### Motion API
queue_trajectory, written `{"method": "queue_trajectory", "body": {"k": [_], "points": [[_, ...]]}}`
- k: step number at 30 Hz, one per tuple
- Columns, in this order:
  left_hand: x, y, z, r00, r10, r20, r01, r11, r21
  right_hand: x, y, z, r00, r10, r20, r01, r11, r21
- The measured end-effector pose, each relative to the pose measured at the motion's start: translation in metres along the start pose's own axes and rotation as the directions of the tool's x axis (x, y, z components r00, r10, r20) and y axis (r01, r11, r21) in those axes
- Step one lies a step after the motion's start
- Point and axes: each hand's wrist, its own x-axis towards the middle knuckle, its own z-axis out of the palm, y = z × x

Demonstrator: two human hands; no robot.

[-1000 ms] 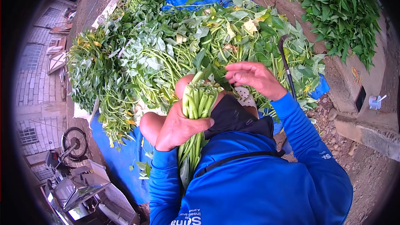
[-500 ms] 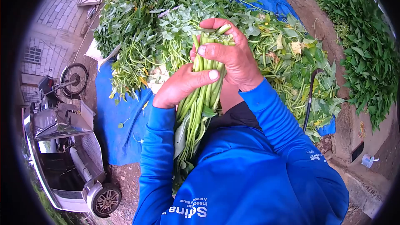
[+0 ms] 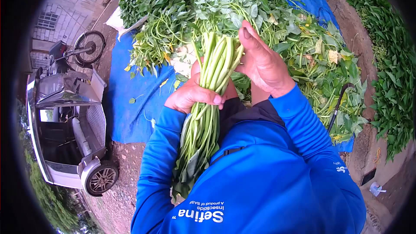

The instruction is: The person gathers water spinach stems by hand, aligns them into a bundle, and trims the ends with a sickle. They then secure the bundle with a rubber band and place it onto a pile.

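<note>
My left hand (image 3: 196, 94) is wrapped round the middle of a bunch of water spinach (image 3: 212, 67), its thumb across the front. The long pale-green stems stand roughly level at their cut top ends, and the leaves (image 3: 190, 164) hang down against my shirt. Beside the upper right of the stems is my right hand (image 3: 266, 65), open with the palm towards them and the thumb raised. Its other fingers are partly hidden behind the bunch, near or touching the outer stems.
Heaps of loose greens (image 3: 173, 39) cover a blue tarp (image 3: 130, 91) in front of me. A curved dark handle (image 3: 340, 104) sticks up at the right, near more leafy greens (image 3: 394, 73). At the left stand a motorcycle with a sidecar (image 3: 69, 134) and a paved wall (image 3: 65, 8).
My right hand has released its grip on the stem tops and opened out to the right. My left hand has lowered slightly with the bunch, now more upright. The camera view has shifted.
</note>
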Motion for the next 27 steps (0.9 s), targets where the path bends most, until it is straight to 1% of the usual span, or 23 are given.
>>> {"method": "queue_trajectory", "body": {"k": [1,2,3,4,5,6,7,8,9,11,12,15,16,18,19,20,21,22,24,25,26,27], "points": [[0.012,-0.014,0.001,1.0,0.029,0.009,-0.029,0.998,-0.051,-0.01,0.0,-0.032,0.984,-0.004,-0.178,-0.021,0.99,-0.139],[0.024,-0.027,0.001,0.998,0.059,0.017,-0.057,0.993,-0.103,-0.02,0.004,-0.043,0.928,-0.127,-0.349,0.011,0.949,-0.316],[0.037,-0.032,-0.003,0.999,0.008,0.048,-0.001,0.991,-0.136,-0.03,0.005,-0.05,0.835,-0.27,-0.48,0.002,0.874,-0.486],[0.049,-0.036,-0.005,0.995,0.006,0.099,0.013,0.982,-0.188,-0.037,0.005,-0.056,0.89,-0.159,-0.426,-0.083,0.865,-0.495],[0.057,-0.039,-0.008,0.994,-0.026,0.105,0.043,0.985,-0.169,-0.042,0.006,-0.06,0.93,-0.036,-0.367,-0.165,0.848,-0.503],[0.062,-0.035,-0.004,0.992,-0.063,0.108,0.079,0.985,-0.15,-0.049,0.008,-0.061,0.947,0.097,-0.306,-0.248,0.825,-0.508],[0.065,-0.034,-0.002,0.99,-0.101,0.103,0.114,0.985,-0.13,-0.049,0.016,-0.046,0.939,0.023,-0.343,-0.201,0.847,-0.492],[0.072,-0.039,-0.009,0.984,-0.115,0.134,0.128,0.987,-0.098,-0.045,0.024,-0.05,0.946,-0.015,-0.325,-0.159,0.85,-0.502],[0.074,-0.041,-0.011,0.983,-0.129,0.128,0.144,0.983,-0.114,-0.038,0.028,-0.053,0.952,-0.056,-0.301,-0.113,0.849,-0.515],[0.078,-0.042,-0.014,0.983,-0.143,0.112,0.159,0.976,-0.146,-0.034,0.026,-0.057,0.946,-0.035,-0.323,-0.146,0.841,-0.52],[0.076,-0.046,-0.012,0.991,-0.096,0.088,0.112,0.974,-0.195,-0.034,0.025,-0.057,0.942,-0.019,-0.336,-0.17,0.836,-0.522],[0.078,-0.046,-0.016,0.977,-0.198,0.074,0.211,0.92,-0.33,-0.036,0.022,-0.053,0.926,-0.002,-0.377,-0.205,0.836,-0.508],[0.079,-0.045,-0.014,0.984,-0.157,0.087,0.176,0.939,-0.296,-0.038,0.021,-0.054,0.927,-0.006,-0.376,-0.204,0.832,-0.516],[0.081,-0.04,-0.008,0.978,-0.207,0.011,0.205,0.961,-0.186,-0.043,0.019,-0.058,0.928,-0.013,-0.373,-0.201,0.823,-0.53],[0.082,-0.041,-0.01,0.972,-0.236,0.008,0.234,0.959,-0.161,-0.04,0.021,-0.056,0.95,-0.133,-0.282,-0.057,0.815,-0.577],[0.083,-0.041,-0.011,0.964,-0.265,0.005,0.263,0.955,-0.136,-0.039,0.023,-0.054,0.95,-0.249,-0.19,0.086,0.79,-0.607],[0.082,-0.043,-0.011,0.971,-0.238,0.016,0.238,0.963,-0.129,-0.039,0.023,-0.052,0.926,-0.365,-0.097,0.228,0.746,-0.626],[0.082,-0.043,-0.008,0.978,-0.205,0.033,0.207,0.971,-0.117,-0.04,0.006,-0.054,0.921,-0.39,-0.018,0.136,0.364,-0.921],[0.084,-0.044,-0.005,0.99,-0.12,0.081,0.126,0.99,-0.068,-0.03,-0.006,-0.052,0.874,-0.463,0.149,0.233,0.13,-0.964],[0.085,-0.044,-0.002,0.99,-0.117,0.08,0.124,0.989,-0.086,-0.025,-0.012,-0.052,0.844,-0.48,0.24,0.277,0.007,-0.961],[0.084,-0.045,0.001,0.991,-0.115,0.074,0.122,0.987,-0.105,-0.022,-0.018,-0.054,0.868,-0.417,0.269,0.289,-0.014,-0.957],[0.083,-0.046,0.001,0.991,-0.116,0.065,0.123,0.984,-0.127,-0.021,-0.02,-0.055,0.873,-0.403,0.276,0.286,-0.036,-0.958]]}}
